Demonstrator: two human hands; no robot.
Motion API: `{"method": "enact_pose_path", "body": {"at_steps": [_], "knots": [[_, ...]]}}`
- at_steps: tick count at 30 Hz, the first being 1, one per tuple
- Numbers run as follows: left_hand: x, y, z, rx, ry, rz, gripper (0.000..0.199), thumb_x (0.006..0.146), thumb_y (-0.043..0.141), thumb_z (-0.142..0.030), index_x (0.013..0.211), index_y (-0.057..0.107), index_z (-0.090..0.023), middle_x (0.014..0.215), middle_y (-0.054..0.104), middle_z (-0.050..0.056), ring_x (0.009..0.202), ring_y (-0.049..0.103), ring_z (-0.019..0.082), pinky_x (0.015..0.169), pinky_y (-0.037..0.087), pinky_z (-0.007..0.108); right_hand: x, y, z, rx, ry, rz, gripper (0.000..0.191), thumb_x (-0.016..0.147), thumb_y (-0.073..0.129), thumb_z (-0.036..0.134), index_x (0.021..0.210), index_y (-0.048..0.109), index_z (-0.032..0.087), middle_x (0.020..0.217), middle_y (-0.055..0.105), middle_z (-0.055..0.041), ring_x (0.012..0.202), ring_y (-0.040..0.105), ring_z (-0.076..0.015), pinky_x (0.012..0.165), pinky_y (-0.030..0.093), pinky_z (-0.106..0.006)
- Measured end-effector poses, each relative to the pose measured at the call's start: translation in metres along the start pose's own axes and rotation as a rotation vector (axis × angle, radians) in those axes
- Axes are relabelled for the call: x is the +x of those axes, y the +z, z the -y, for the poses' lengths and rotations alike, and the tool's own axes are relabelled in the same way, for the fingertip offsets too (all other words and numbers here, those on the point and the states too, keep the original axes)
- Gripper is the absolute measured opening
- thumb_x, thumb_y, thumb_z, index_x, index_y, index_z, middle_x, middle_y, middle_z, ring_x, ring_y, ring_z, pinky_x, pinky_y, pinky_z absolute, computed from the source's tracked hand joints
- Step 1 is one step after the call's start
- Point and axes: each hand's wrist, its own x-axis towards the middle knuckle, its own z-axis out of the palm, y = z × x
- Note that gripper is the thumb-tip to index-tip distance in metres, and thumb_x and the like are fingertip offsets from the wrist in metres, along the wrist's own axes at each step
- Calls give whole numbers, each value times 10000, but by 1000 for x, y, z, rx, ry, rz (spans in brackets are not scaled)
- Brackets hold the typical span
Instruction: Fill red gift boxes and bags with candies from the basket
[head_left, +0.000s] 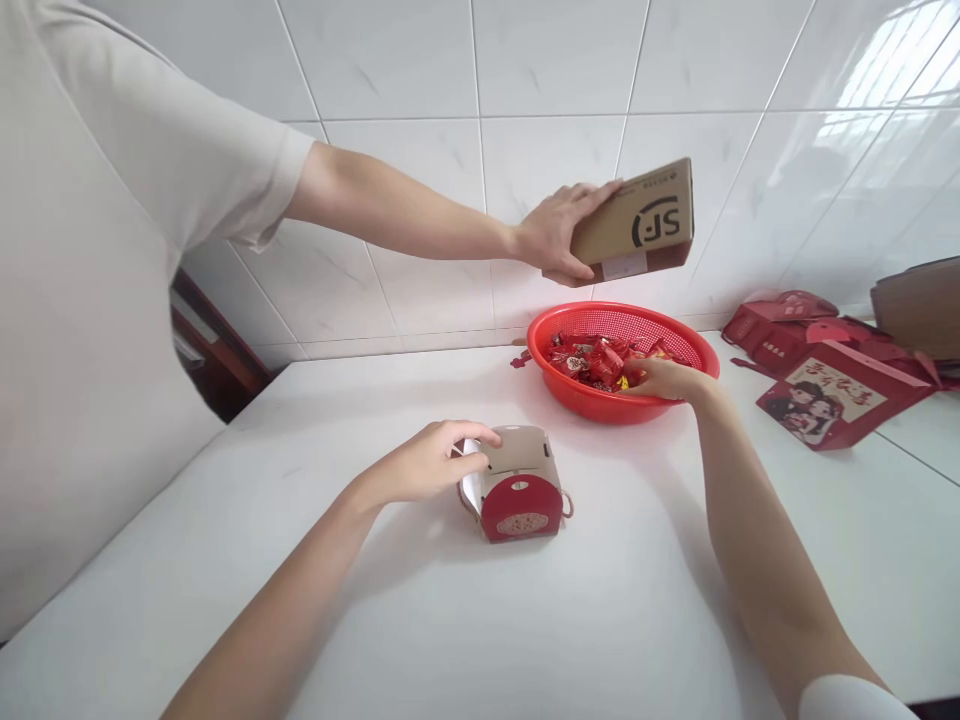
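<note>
A small red and beige gift box (521, 508) with a rounded top and rope handles stands on the white table. My left hand (431, 458) is at its left side, with the thumb and forefinger at the edge of the top and the other fingers hidden behind them. Beyond it sits a red plastic basket (585, 400) holding several red-wrapped candies (600, 360). My right hand (660, 380) reaches over the basket's near right rim into the candies. Its fingers are curled in among the wrappers, and their tips are partly hidden.
At left, a co-worker's hand (559, 230) holds a brown cardboard box (637, 220) above the basket. Several red gift boxes (832, 395) lie at the right, with a brown carton (919, 305) behind. A tiled wall (420, 60) bounds the back of the table (480, 630).
</note>
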Motion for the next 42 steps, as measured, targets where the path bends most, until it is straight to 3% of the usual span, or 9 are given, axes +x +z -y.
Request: {"method": "enact_pose_path", "body": {"at_steps": [3,6,12,20,24,33,42], "knots": [[1,3,-2,-13,5,-7,360,843,592,-403,1141,745,-271,1299,707,26,1015,660,275,925,501,358,0,-2,6,-4,-11,27,500,745,686,382,1233,670,272,1143,714,-108,1018,670,-326,795,518,-388],[2,5,-3,-40,18,-21,349,854,604,-440,1121,753,-271,1287,713,31,1063,647,293,975,488,386,1,-3,13,1,-24,73,363,714,690,300,1074,732,284,1195,705,-98,1022,669,-340,783,520,-395],[2,7,-5,-59,59,-22,416,889,579,-540,1154,735,-261,1245,721,50,1030,664,274,959,505,384,3,-1,18,45,-54,58,322,676,648,178,975,739,252,1068,713,-89,893,670,-287,687,488,-335],[0,1,-6,-176,152,-42,395,893,605,-565,1111,745,-267,1380,654,41,1248,606,299,1098,440,403,-6,-7,14,242,-206,-40,211,724,635,225,931,676,212,931,702,-47,826,663,-216,669,497,-285],[5,-3,-10,-255,152,-77,393,876,638,-555,1103,739,-251,1372,668,42,1333,547,314,1139,408,421,-7,-7,14,426,-289,-120,224,718,657,226,941,670,202,951,710,-56,779,664,-204,683,515,-310],[48,-3,-13,-448,226,-100,354,828,710,-487,1057,746,-219,1230,735,71,1188,635,274,1098,437,452,-7,-5,20,740,-340,-324,298,712,741,299,988,690,201,1030,721,-73,861,690,-230,743,576,-356],[95,14,-13,-393,319,-130,339,823,679,-438,1066,750,-214,1259,717,85,1241,602,292,1127,396,476,-5,-2,12,957,-368,-326,294,644,696,213,934,651,187,1048,695,-64,848,700,-211,774,583,-366]]}}
